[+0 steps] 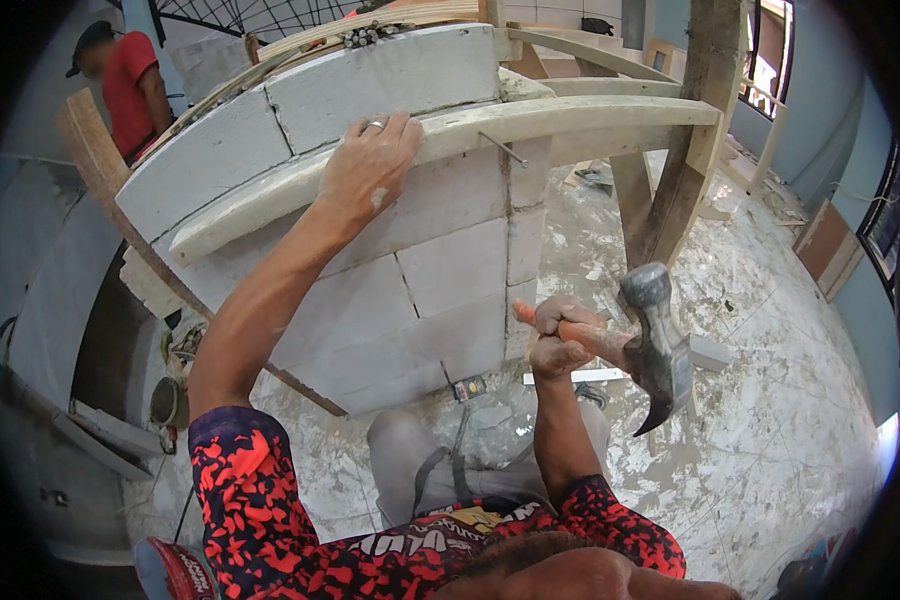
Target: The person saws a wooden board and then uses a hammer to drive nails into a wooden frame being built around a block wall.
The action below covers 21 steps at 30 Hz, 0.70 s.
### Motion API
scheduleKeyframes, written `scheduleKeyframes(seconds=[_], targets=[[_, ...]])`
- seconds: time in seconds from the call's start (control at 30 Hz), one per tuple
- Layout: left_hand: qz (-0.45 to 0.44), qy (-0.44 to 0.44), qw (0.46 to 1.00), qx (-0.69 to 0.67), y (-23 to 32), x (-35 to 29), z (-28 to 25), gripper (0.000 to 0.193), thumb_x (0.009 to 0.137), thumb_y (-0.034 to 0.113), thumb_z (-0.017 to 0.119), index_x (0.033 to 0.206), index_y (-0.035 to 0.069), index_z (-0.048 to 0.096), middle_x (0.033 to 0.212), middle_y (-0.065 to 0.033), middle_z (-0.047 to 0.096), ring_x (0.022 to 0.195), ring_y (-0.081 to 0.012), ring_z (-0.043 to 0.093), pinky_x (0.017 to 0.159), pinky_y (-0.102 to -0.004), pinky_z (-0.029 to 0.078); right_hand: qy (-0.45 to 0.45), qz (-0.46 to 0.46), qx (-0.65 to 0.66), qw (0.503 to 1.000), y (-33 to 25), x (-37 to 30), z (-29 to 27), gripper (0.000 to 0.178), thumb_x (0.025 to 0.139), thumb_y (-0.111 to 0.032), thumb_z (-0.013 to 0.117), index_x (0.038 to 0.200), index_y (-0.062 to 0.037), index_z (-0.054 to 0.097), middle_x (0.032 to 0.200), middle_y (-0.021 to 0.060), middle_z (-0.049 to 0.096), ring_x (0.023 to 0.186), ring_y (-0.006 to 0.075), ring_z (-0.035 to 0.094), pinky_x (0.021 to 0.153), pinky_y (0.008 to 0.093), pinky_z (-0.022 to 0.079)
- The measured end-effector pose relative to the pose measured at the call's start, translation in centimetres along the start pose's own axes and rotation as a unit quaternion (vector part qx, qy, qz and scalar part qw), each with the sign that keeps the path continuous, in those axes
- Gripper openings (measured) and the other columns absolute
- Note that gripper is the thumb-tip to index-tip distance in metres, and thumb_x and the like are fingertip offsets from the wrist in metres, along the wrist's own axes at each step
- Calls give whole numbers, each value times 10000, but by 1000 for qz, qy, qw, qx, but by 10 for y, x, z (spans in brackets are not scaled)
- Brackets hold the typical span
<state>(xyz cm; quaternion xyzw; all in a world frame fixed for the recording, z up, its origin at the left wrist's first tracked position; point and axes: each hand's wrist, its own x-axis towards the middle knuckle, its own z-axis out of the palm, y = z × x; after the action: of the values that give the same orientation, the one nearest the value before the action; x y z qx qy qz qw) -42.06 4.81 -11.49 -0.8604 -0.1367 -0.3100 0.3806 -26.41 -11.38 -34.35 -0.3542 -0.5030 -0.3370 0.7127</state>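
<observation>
A long pale wooden board (560,115) runs across the front of a light grey block wall (370,75). My left hand (370,160) grips the board's upper edge, fingers curled over it, a ring on one finger. To the right of that hand a nail (503,149) sticks out of the board at a slant. My right hand (562,338) is closed round the orange handle of a claw hammer (656,345). The hammer is held below and to the right of the nail, apart from the board, its dark claw pointing down.
At the right, a wooden post (688,170) meets the board's end. A person in a red shirt (135,85) stands at the far left behind the wall. A tape measure (468,388) lies at the wall's foot. White stains cover the floor (770,430); a red bucket (170,570) stands lower left.
</observation>
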Motion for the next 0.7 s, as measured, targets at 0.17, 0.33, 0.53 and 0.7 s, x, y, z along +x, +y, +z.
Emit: scheduleKeyframes(seconds=[0.17, 0.33, 0.53, 0.7], targets=[[-3, -2, 1000, 0, -4, -4, 1, 148, 773, 41, 520, 919, 24, 498, 967, -124, 565, 942, -285, 600, 863, -396, 469, -114, 174, -96, 973, -1, -1, -6, 488, 992, -425, 310, 967, 17, 518, 703, 84, 532, 523, 204, 499, 560, 318, 473], [5, 10, 1000, -11, 0, -1, -2, 159, 764, 32, 527, 918, 23, 492, 950, -128, 563, 936, -289, 605, 861, -394, 470, 27, 190, 191, 963, -22, 7, -2, 642, 881, -644, 423, 865, -10, 519, 634, 27, 432, 482, 123, 396, 451, 266, 377], [-5, -12, 1000, -9, -4, -5, -3, 153, 768, 28, 523, 918, 20, 493, 950, -136, 564, 953, -302, 608, 872, -396, 468, -87, 247, -15, 965, -20, 18, -6, 514, 970, -471, 438, 827, 12, 542, 698, 96, 518, 607, 189, 489, 578, 348, 429], [1, 31, 1000, 4, -3, -4, 5, 148, 773, 30, 524, 918, 19, 499, 959, -137, 568, 960, -303, 607, 872, -400, 468, 40, 69, 223, 971, -34, 37, -1, 615, 937, -587, 411, 754, -1, 436, 525, 33, 378, 438, 126, 352, 396, 269, 338]])
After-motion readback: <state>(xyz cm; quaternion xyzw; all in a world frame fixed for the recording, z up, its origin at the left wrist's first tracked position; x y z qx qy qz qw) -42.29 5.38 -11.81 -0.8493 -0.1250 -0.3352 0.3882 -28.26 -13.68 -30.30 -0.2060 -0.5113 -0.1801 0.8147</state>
